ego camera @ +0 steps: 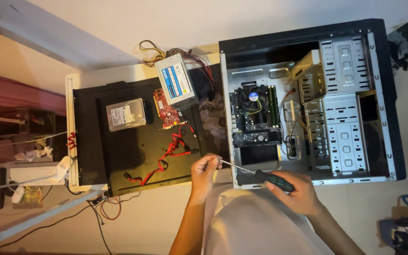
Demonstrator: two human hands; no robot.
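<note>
My right hand [298,191] grips the dark green handle of a screwdriver [273,180] at the near edge of an open black computer case [308,38]. Its thin metal shaft [234,166] runs left to my left hand [204,171], whose fingers pinch the tip. Inside the case sit a motherboard [256,115] with a round cooler fan and grey metal drive bays [343,108].
A black side panel [95,151] lies left of the case, bearing a hard drive [126,114], a red expansion card [167,109], a grey power supply [176,81] with bundled wires and red flat cables [173,148]. A white keyboard [31,174] lies far left.
</note>
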